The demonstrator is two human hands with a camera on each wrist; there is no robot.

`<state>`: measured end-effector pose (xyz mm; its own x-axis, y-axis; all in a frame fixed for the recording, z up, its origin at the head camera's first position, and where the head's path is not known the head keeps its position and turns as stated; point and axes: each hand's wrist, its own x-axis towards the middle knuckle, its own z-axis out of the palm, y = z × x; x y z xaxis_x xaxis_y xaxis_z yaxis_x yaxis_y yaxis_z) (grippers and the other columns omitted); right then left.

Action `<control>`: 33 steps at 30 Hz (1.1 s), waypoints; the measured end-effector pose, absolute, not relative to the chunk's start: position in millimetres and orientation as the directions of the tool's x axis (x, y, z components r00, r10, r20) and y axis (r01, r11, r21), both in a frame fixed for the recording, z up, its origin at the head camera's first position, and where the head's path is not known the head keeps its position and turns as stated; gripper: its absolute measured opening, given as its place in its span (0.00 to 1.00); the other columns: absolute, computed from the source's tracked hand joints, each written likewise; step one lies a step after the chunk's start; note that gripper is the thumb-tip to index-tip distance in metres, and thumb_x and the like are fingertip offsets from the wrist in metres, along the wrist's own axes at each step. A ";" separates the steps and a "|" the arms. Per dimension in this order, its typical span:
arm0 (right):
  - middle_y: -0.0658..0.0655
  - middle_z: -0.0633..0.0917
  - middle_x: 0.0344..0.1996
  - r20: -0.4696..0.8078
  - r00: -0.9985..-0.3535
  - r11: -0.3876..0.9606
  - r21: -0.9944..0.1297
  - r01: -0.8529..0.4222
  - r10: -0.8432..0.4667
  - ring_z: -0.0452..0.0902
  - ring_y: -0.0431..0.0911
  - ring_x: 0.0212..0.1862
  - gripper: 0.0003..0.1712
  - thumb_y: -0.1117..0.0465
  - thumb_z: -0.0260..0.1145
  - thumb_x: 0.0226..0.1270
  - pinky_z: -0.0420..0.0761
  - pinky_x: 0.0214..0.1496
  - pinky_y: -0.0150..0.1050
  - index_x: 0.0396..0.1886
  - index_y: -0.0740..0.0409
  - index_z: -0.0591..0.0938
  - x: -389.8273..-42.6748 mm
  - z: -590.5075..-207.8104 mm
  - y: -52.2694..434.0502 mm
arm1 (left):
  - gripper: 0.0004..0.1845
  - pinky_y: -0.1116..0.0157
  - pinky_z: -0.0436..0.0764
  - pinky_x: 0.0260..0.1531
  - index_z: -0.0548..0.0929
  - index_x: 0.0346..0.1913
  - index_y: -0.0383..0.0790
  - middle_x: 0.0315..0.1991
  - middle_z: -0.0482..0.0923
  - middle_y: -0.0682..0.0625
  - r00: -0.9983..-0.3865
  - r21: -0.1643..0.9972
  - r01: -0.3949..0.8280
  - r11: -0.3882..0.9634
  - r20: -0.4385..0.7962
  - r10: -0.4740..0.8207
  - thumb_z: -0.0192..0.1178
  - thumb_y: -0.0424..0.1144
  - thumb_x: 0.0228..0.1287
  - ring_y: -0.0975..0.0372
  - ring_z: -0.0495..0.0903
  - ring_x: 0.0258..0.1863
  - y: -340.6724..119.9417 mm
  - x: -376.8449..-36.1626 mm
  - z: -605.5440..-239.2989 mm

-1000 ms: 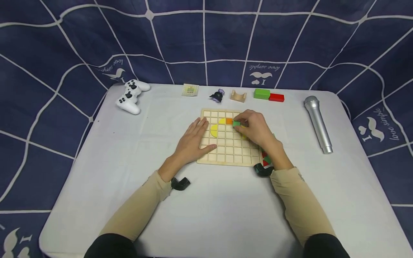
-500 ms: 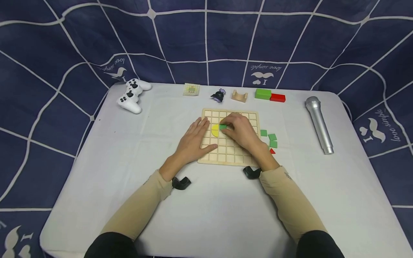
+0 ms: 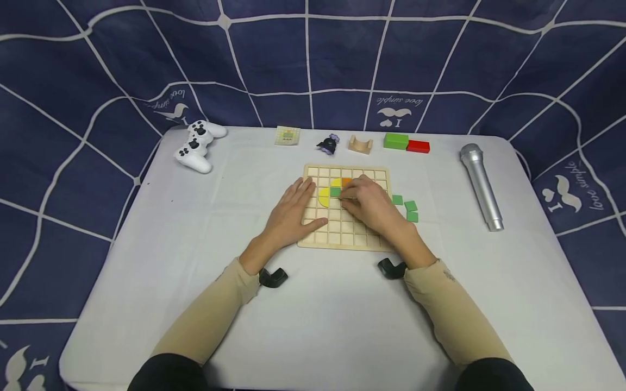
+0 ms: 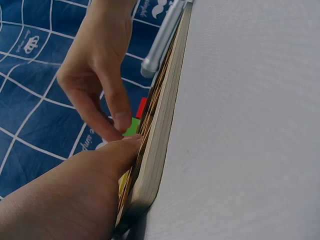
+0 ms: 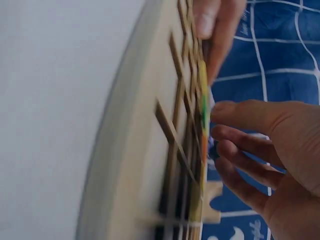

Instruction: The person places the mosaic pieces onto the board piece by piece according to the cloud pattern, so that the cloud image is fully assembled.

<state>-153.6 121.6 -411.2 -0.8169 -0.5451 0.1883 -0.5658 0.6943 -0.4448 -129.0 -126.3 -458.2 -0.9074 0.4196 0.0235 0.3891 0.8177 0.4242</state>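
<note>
The green tile (image 3: 335,191) sits in a cell of the grid board (image 3: 342,239), just right of the yellow half-disc (image 3: 324,197) and below the orange tile (image 3: 346,182). The right hand (image 3: 369,203) touches the green tile with its fingertips, fingers slightly bent and holding nothing. The left hand (image 3: 292,210) lies flat and open on the board's left part. Three more green tiles (image 3: 409,206) lie on the table (image 3: 313,326) just right of the board.
</note>
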 end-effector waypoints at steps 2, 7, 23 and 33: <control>0.57 0.90 0.49 0.182 -0.836 0.702 -0.468 -0.536 -0.517 0.81 0.53 0.56 0.09 0.64 0.75 0.69 0.82 0.63 0.50 0.47 0.60 0.92 -151.6 -408.6 128.7 | 0.54 0.57 0.39 0.86 0.48 0.86 0.37 0.88 0.42 0.46 -0.907 0.431 0.389 0.814 0.027 0.419 0.57 0.68 0.73 0.54 0.36 0.87 -126.5 -129.1 -458.4; 0.59 0.90 0.50 0.158 -0.894 0.726 -0.533 -0.434 -0.419 0.82 0.54 0.53 0.12 0.65 0.76 0.68 0.83 0.58 0.53 0.50 0.61 0.91 -150.3 -405.7 160.8 | 0.55 0.57 0.39 0.86 0.48 0.86 0.37 0.88 0.42 0.46 -0.907 0.431 0.392 0.812 0.033 0.421 0.57 0.68 0.72 0.53 0.36 0.87 -126.8 -129.7 -460.1; 0.66 0.88 0.52 -0.063 -0.975 0.824 -0.548 -0.145 -0.213 0.81 0.60 0.54 0.19 0.71 0.77 0.61 0.82 0.62 0.59 0.54 0.63 0.90 -156.7 -406.2 227.0 | 0.55 0.57 0.40 0.86 0.49 0.86 0.37 0.88 0.43 0.46 -0.908 0.430 0.392 0.813 0.039 0.417 0.57 0.69 0.72 0.53 0.37 0.87 -126.1 -130.0 -462.2; 0.63 0.89 0.43 -0.009 -0.978 0.828 -0.534 -0.172 -0.209 0.82 0.58 0.48 0.14 0.69 0.78 0.61 0.83 0.57 0.56 0.47 0.61 0.91 -160.4 -403.4 232.9 | 0.55 0.58 0.39 0.86 0.47 0.86 0.37 0.88 0.42 0.46 -0.910 0.440 0.381 0.813 0.022 0.415 0.56 0.69 0.73 0.54 0.35 0.87 -126.2 -129.8 -460.7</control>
<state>-160.4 232.9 -403.4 -0.9778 -0.2091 -0.0094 -0.1719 0.8280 -0.5338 -129.8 -126.2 -460.7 -0.9097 0.4146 0.0220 0.3812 0.8132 0.4397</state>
